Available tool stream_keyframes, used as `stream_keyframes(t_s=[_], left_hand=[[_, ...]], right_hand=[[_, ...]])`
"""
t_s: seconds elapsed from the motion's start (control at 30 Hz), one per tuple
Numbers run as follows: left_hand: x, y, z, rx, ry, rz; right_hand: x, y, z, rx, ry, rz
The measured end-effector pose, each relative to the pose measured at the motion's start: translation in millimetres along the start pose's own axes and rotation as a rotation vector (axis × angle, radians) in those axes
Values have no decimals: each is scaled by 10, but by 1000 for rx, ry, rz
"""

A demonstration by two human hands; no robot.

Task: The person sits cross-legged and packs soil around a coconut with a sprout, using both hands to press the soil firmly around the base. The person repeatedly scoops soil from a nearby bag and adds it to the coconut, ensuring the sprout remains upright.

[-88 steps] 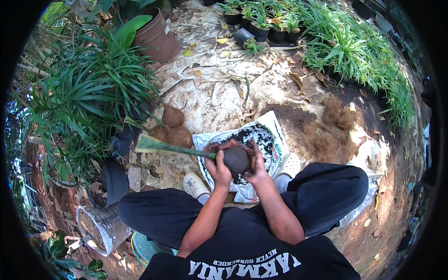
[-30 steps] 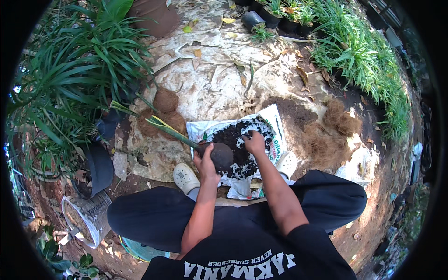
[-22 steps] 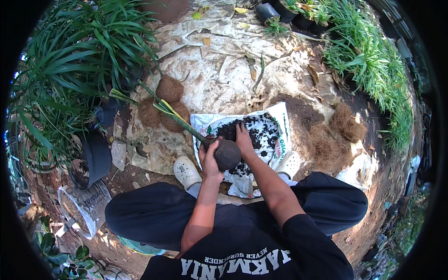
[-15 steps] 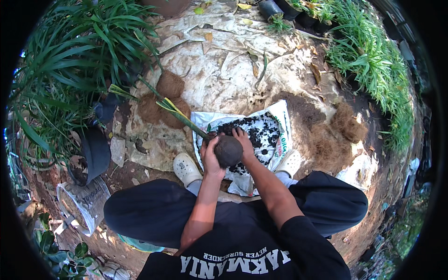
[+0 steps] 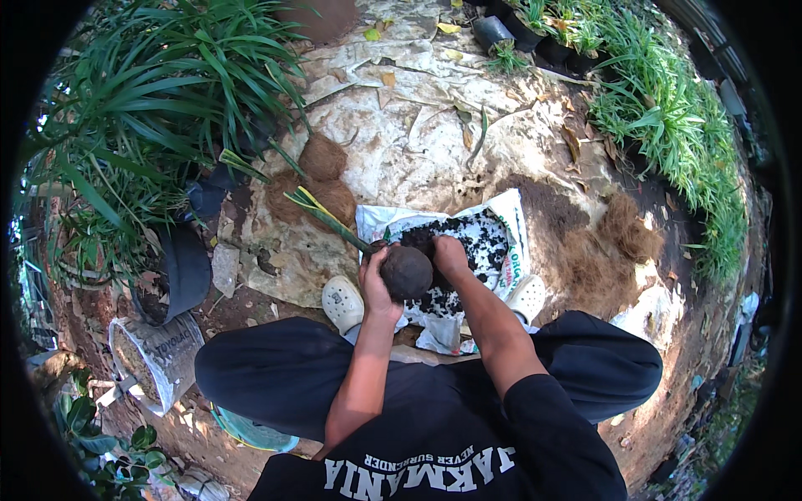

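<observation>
My left hand (image 5: 378, 282) wraps round a dark brown soil ball (image 5: 406, 274), held above a white sack. From the ball's far side a plant (image 5: 332, 222) with long green, yellow-edged leaves leans out to the upper left. Just right of the ball, my right hand (image 5: 452, 259) is closed, its fingers curled at a dark patch of potting soil (image 5: 473, 238). Most of its fingertips are hidden. The white printed sack (image 5: 511, 209) lies flat between my feet with black crumbs of soil scattered over it.
Brown coconut fibre balls (image 5: 322, 157) lie left of the sack, and loose coconut fibre (image 5: 597, 265) lies to its right. Leafy plants (image 5: 167, 92) crowd the left, beside a black pot (image 5: 182, 267) and a tipped bucket (image 5: 159, 363). Potted grassy plants (image 5: 668, 138) line the right.
My right hand has moved off the side of the ball, slightly right, and its fingers have curled in over the soil. My left hand still holds the ball.
</observation>
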State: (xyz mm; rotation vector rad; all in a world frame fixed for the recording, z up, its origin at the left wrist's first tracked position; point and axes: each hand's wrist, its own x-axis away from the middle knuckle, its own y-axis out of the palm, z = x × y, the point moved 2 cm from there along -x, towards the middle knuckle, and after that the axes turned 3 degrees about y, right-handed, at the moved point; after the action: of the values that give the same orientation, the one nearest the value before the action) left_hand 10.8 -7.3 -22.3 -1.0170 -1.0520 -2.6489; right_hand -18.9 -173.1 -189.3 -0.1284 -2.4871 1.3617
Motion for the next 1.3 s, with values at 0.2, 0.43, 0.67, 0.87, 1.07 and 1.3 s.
stream_keyframes(t_s=[0.2,0.43,0.67,0.87,1.07,1.3], left_hand=[[40,-7,69,60,-16,-32],[42,152,-34,123,-82,-96],[119,209,-86,136,-132,-145],[185,204,-14,129,-116,-142],[218,175,39,114,-129,-154],[189,170,-8,101,-126,-183]], right_hand=[[91,-188,184,-507,458,167],[538,-348,217,-1510,847,-33],[686,-251,120,-1445,824,37],[662,-229,133,-1362,821,125],[694,-288,89,-1443,890,125],[734,-341,50,-1458,897,59]])
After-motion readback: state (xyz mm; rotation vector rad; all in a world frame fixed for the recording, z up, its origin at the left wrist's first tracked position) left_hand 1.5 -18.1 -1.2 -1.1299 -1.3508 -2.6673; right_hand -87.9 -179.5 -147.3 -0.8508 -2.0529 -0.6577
